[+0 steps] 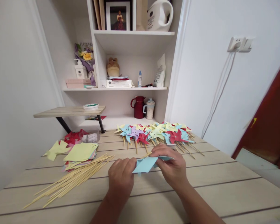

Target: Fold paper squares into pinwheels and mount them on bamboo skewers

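A light blue paper pinwheel (144,165) is held over the near middle of the table, its folded blades seen edge-on. My left hand (121,174) is closed on its left side, fingers curled. On the other side my right hand (170,165) pinches the paper between thumb and fingers. A thin wooden stick (147,154) shows just behind the paper; how it joins the pinwheel is hidden. Left of my hands lies a loose bundle of wooden sticks (77,179). Beyond my hands, many finished pinwheels (154,133) on sticks lie in a heap.
A stack of coloured paper squares (80,152) lies left, near a yellow pinwheel piece (57,150), red paper pieces (76,137) and a clear box (91,137). A small raised shelf (70,111) stands behind. A red jug (139,107) and a cup (150,109) stand farther back.
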`<state>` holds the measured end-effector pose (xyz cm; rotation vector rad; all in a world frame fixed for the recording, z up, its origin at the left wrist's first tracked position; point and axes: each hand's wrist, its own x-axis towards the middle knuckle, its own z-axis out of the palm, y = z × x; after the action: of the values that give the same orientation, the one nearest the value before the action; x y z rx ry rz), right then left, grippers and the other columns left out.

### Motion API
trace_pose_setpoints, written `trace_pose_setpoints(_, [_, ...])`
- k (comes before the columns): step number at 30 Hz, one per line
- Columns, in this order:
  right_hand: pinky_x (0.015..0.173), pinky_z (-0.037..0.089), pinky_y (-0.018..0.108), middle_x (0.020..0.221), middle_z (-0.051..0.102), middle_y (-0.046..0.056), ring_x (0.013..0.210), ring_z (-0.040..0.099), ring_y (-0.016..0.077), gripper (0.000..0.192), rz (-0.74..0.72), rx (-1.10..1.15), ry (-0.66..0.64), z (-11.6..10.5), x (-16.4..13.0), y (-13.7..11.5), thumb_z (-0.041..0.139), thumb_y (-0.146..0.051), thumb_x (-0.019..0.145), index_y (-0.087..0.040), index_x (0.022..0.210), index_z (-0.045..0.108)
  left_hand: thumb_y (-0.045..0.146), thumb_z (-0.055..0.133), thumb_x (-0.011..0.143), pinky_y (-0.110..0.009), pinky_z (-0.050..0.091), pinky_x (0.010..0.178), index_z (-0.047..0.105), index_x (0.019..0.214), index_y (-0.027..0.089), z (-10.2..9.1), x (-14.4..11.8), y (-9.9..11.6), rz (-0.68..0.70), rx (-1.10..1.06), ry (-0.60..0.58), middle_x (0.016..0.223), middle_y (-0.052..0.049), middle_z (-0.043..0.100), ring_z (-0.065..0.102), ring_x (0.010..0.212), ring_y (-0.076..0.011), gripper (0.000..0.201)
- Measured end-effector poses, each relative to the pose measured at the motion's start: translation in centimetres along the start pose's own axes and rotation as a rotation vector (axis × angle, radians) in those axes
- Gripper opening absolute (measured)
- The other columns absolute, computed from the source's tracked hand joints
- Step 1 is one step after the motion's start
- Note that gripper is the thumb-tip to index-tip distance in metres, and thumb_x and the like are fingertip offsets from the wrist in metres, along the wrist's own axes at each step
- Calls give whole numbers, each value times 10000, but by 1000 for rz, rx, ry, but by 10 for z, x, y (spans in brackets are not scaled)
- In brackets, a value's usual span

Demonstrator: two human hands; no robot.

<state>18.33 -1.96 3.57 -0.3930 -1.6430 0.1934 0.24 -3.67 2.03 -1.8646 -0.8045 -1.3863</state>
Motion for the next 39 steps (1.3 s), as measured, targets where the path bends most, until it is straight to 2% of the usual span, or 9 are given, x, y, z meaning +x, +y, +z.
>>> trace_pose_setpoints(4, [673, 532, 326, 815, 684, 19, 756, 651, 181, 219, 56, 50, 53, 1, -7, 5, 681, -80, 823, -266, 939, 689, 104, 404, 961, -278, 415, 534, 568, 925, 177, -2, 0, 0, 32, 14, -3, 630, -13, 662, 585, 522, -138, 183])
trace_pose_setpoints(6, [640, 537, 308, 841, 686, 21, 760, 656, 182, 283, 126, 56, 113, 2, -11, 6, 707, -102, 810, -281, 1026, 674, 125, 421, 968, -278, 405, 531, 571, 930, 180, -2, 0, 0, 37, 8, -8, 626, -8, 657, 573, 517, -134, 164])
trace_pose_setpoints(8, [628, 535, 300, 854, 693, 25, 758, 658, 181, 338, 152, 44, 117, 1, -12, 7, 713, -112, 812, -289, 1096, 668, 134, 430, 972, -280, 399, 534, 569, 932, 184, -3, 0, 0, 33, 2, -8, 624, -4, 653, 567, 515, -132, 153])
trace_pose_setpoints(13, [713, 530, 364, 817, 692, 32, 763, 651, 194, 221, 42, 89, 12, 0, -7, 6, 665, -94, 843, -263, 977, 713, 155, 447, 974, -291, 403, 550, 568, 947, 181, -3, -2, -1, 29, 8, -18, 623, -8, 646, 583, 540, -142, 127])
trace_pose_setpoints(18, [661, 503, 332, 806, 683, 25, 734, 639, 182, 182, 64, 9, -5, -1, -4, 4, 640, -97, 852, -248, 939, 691, 135, 418, 975, -297, 393, 547, 576, 967, 176, -2, -5, -1, 27, 7, -59, 639, -13, 649, 554, 539, -144, 163])
trace_pose_setpoints(25, [646, 491, 313, 805, 686, 22, 735, 630, 175, 211, 31, -75, 51, -5, -3, 7, 613, -80, 856, -251, 958, 683, 178, 429, 980, -317, 457, 716, 608, 1111, 185, 1, -3, -2, -134, -188, -178, 810, -35, 703, 627, 727, -165, 222])
trace_pose_setpoints(30, [630, 478, 316, 795, 678, 22, 717, 619, 177, 199, 31, -103, 58, -9, -3, 8, 598, -87, 859, -247, 946, 678, 108, 482, 943, -352, 432, 831, 628, 1008, 217, 3, -2, -6, -127, -196, -126, 837, -8, 731, 651, 763, -157, 193])
trace_pose_setpoints(33, [640, 483, 324, 797, 680, 24, 720, 622, 180, 194, 15, -116, 18, -8, -2, 4, 590, -91, 861, -244, 944, 674, 92, 475, 934, -351, 430, 823, 624, 954, 227, 2, -1, -5, -140, -180, -88, 803, 9, 734, 650, 707, -145, 202])
trace_pose_setpoints(39, [659, 498, 343, 804, 691, 24, 731, 636, 194, 206, 0, -116, 17, -7, -2, 5, 601, -96, 855, -259, 949, 684, 94, 495, 931, -356, 401, 843, 633, 915, 227, 2, -1, -2, -169, -130, -48, 774, 31, 728, 640, 678, -129, 192])
